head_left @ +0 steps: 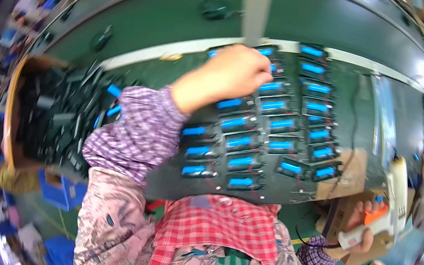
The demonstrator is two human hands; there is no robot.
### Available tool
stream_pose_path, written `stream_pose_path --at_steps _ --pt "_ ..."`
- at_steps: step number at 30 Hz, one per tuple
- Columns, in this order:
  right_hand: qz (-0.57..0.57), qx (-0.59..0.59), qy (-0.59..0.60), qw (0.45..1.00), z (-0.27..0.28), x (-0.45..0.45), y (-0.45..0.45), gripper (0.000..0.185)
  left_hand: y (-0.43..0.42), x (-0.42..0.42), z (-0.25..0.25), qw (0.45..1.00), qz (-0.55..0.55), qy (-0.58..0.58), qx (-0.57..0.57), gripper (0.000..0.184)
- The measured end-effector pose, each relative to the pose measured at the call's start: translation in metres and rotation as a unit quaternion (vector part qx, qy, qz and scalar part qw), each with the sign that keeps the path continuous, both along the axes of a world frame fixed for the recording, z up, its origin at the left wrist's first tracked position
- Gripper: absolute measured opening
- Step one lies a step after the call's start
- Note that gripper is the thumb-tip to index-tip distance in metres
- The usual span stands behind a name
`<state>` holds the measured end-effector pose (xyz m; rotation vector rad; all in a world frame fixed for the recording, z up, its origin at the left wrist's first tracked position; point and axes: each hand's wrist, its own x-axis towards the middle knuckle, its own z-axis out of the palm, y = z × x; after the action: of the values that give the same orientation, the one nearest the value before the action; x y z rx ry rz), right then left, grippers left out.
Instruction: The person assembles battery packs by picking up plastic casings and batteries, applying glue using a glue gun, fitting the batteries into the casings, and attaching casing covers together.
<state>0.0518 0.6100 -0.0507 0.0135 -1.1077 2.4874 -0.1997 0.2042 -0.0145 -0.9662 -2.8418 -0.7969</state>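
Observation:
My left hand reaches across the workbench with its fingers curled together above the far end of the rows. What it pinches, if anything, is hidden beneath it. Black plastic housings lie in columns under and around it, each with a blue cylinder on it, and thin red wires show on several. Off the bench's right side, my right hand is wrapped around the handle of a white glue gun with an orange trigger. A dark cord runs from the gun's handle.
A cardboard box full of black plastic parts stands at the left. A pale post rises at the bench's far edge, with a green conveyor beyond. Cardboard lies at the front right. Other people work at far left and right.

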Motion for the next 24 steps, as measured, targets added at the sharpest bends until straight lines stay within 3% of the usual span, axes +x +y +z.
stream_pose_path --at_steps 4,6,10,15,19,22,24 --pt "0.033 0.007 0.005 0.999 -0.001 -0.011 0.0 0.076 -0.112 0.08 0.005 0.993 0.034 -0.063 -0.093 0.012" --pt "0.042 0.035 0.0 0.999 -0.002 -0.019 -0.005 0.076 -0.115 0.119 -0.013 0.985 0.06 -0.128 -0.097 0.016" --pt "0.03 0.065 -0.017 0.997 0.005 -0.032 -0.022 0.079 -0.097 0.161 -0.052 0.988 0.091 -0.079 -0.092 0.021" --pt "0.047 0.052 -0.011 0.997 0.008 -0.028 -0.023 0.08 -0.098 0.156 -0.063 0.992 0.065 0.011 -0.107 0.013" --pt "0.005 0.029 -0.016 0.999 0.011 -0.017 -0.028 0.08 -0.097 0.152 -0.057 0.989 0.047 0.019 -0.141 0.012" --pt "0.005 0.023 -0.017 1.0 0.009 -0.002 -0.013 0.076 -0.078 0.146 -0.018 0.992 0.083 0.012 -0.095 0.008" --pt "-0.004 0.018 -0.028 0.999 0.011 0.001 -0.011 0.074 -0.043 0.13 -0.009 0.996 0.042 0.037 -0.071 0.009"
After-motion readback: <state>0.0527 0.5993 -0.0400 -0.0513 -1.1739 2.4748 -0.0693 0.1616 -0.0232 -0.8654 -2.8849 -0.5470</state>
